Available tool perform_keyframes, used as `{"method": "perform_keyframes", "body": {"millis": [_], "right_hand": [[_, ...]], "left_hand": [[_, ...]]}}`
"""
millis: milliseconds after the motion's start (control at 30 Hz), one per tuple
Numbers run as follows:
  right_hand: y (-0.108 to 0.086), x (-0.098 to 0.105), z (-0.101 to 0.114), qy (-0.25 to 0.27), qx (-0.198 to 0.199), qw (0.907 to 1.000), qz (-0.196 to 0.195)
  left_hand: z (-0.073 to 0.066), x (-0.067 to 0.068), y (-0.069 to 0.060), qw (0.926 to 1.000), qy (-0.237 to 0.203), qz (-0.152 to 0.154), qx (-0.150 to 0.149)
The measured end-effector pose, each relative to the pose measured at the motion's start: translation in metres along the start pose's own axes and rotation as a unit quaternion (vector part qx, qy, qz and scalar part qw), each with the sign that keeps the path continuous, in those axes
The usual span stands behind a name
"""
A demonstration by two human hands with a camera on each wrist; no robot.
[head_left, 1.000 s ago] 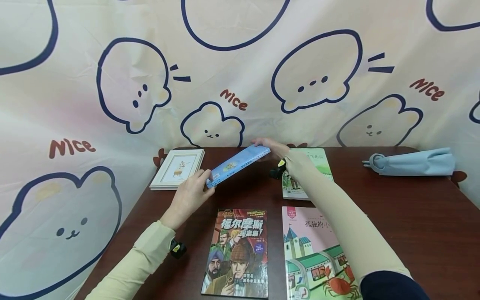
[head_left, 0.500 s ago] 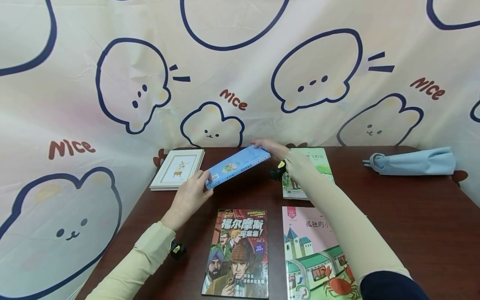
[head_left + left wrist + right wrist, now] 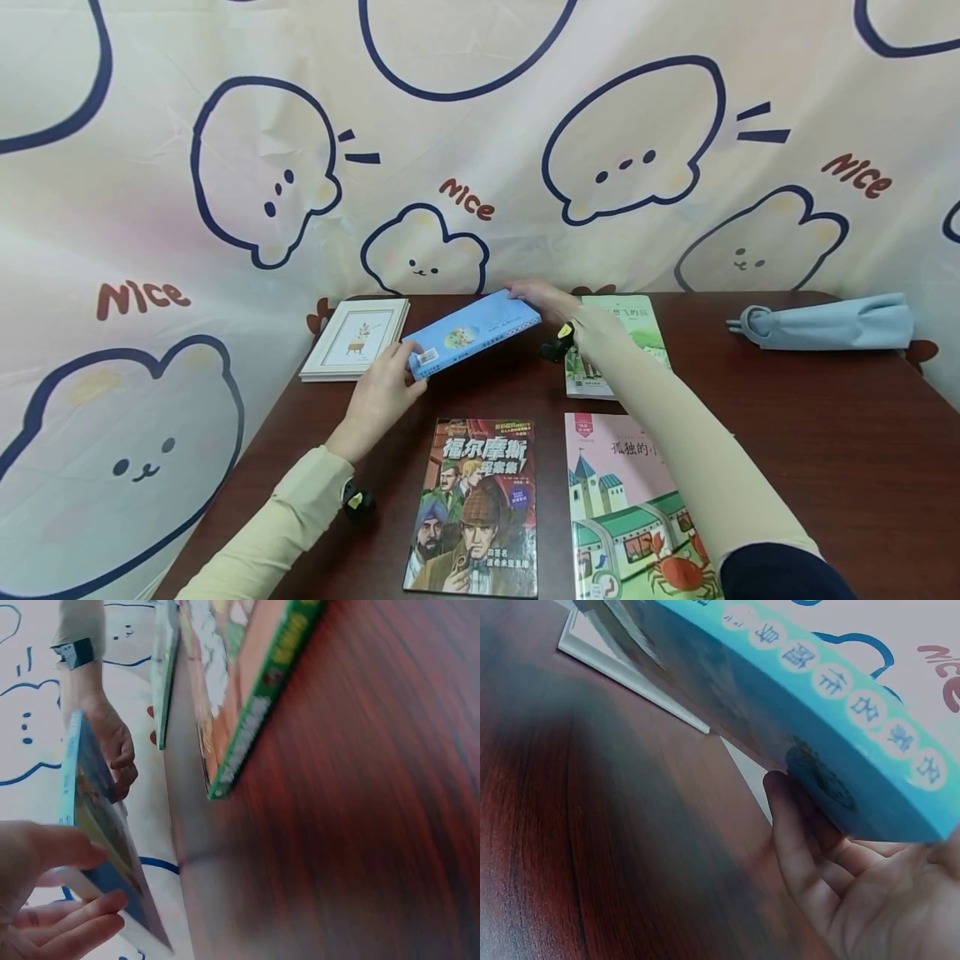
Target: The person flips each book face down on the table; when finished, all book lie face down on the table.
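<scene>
A blue book [image 3: 472, 332] is held slantwise above the far part of the table, between both hands. My left hand [image 3: 380, 398] pinches its near left end, thumb on one side and fingers on the other, as the left wrist view shows. At its far right end my right hand [image 3: 543, 298] grips the edge, with fingers [image 3: 791, 840] under the cover in the right wrist view. A barcode and a small round picture show on the cover facing up. White characters in circles run along the spine [image 3: 832, 682].
On the dark wooden table [image 3: 810, 450] lie a detective comic [image 3: 472, 508], a pink and green book [image 3: 622, 517] partly under my right sleeve, and a green book [image 3: 637, 333] behind it. White frames [image 3: 356, 337] lie at back left, a folded light-blue umbrella [image 3: 832, 323] at back right.
The blue book has tilted slightly, so more of its upper cover and the barcode face the head view. Both hands keep hold of it and have barely shifted.
</scene>
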State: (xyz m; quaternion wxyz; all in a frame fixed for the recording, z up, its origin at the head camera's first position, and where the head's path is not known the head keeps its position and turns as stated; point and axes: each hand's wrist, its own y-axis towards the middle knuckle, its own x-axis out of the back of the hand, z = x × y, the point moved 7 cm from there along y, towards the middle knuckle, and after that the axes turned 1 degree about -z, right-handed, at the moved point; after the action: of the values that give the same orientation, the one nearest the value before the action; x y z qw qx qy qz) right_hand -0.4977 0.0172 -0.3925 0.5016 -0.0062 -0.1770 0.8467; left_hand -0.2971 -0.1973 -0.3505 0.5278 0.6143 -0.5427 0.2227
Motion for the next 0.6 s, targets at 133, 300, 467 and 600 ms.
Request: {"method": "perform_keyframes", "body": {"millis": [133, 300, 467, 600], "right_hand": [[0.006, 0.002, -0.002, -0.004, -0.017, 0.9997, -0.019], [0.004, 0.002, -0.003, 0.017, -0.001, 0.9997, -0.019], [0.003, -0.001, -0.002, 0.042, 0.005, 0.9991, -0.009], [0.005, -0.004, -0.002, 0.078, 0.0, 0.9969, 0.001]], "left_hand": [[0.004, 0.001, 0.002, 0.9978, -0.05, -0.011, 0.043], [0.005, 0.005, 0.004, 0.9935, -0.083, -0.019, 0.076], [0.011, 0.003, 0.004, 0.9829, -0.13, -0.005, 0.13], [0.021, 0.0, 0.001, 0.957, -0.196, 0.019, 0.213]]}}
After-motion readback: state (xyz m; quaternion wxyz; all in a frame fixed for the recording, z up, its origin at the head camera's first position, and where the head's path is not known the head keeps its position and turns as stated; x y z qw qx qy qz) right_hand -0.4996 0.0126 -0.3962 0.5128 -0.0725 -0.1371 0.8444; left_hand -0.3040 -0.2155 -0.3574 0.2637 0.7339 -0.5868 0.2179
